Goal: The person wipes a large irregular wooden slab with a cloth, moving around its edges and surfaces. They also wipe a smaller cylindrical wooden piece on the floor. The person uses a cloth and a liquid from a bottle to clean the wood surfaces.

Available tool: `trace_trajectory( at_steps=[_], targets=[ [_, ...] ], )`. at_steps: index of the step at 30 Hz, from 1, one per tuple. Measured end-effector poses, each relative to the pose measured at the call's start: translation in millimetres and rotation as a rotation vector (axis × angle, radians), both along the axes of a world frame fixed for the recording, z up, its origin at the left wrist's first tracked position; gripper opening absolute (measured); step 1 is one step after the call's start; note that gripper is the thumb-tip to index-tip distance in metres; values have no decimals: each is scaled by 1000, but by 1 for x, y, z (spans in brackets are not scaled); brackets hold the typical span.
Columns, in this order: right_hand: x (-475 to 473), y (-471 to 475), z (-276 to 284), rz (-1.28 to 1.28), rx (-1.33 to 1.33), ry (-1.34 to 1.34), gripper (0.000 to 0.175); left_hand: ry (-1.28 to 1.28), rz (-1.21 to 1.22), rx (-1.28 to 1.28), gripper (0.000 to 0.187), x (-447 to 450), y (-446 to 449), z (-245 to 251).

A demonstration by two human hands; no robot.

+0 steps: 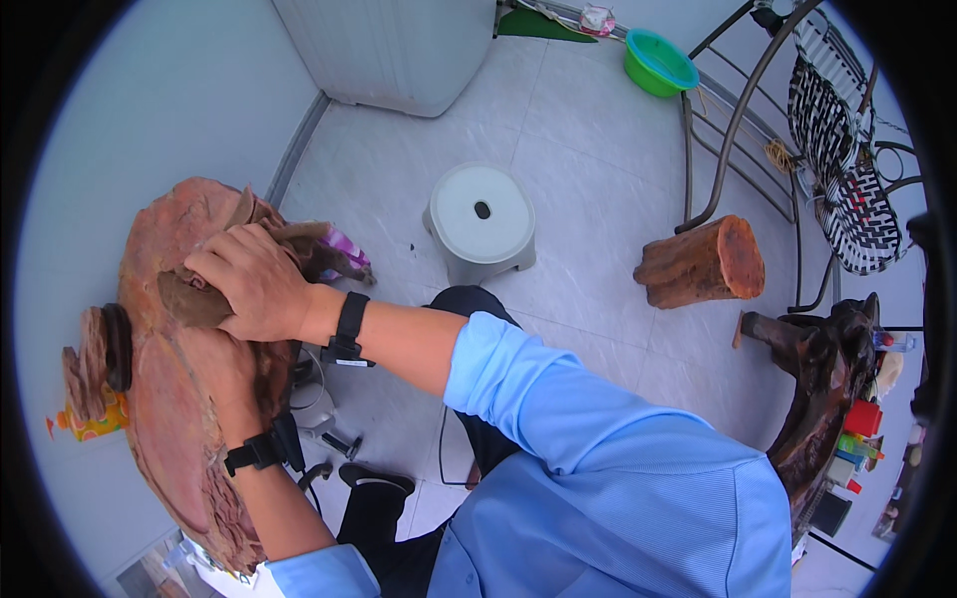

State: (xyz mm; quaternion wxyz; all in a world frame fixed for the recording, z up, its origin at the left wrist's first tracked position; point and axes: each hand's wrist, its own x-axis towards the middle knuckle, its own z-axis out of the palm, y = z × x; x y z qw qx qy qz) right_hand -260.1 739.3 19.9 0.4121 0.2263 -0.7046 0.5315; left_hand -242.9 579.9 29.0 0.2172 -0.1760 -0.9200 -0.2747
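My right hand (258, 280) is closed over a bunched brown cloth (196, 300) on a reddish stone slab (161, 426). The cloth's folds spread out past the slab's far edge, beside a piece with a purple and white pattern (348, 249). Just below it, my left hand (220, 366) lies against the slab with its fingers mostly hidden by my right hand and the cloth. Whether the left fingers hold the cloth I cannot tell. Both wrists wear black straps.
Left of the slab are brown layered pieces (91, 362) and a yellow-orange bottle (97, 418). A pale plastic stool (482, 217) stands ahead on the tiled floor. Rightward are a log stump (695, 261), a metal-framed woven chair (845, 164) and a green basin (658, 67).
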Motion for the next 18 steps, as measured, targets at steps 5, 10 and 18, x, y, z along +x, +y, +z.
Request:
trace_trajectory(
  at_steps=[5, 10, 18],
  targets=[
    [-2, -3, -4, -13, -4, -5, 54, -102, 68, -69, 37, 0, -6, -1],
    [-3, -3, 1, -40, -2, 6, 52, -38, 87, -151, 35, -4, -13, -5],
    [-7, 1, -4, 18, 65, 31, 52, 154, 180, -244, 33, 17, 2, -3]
  ],
)
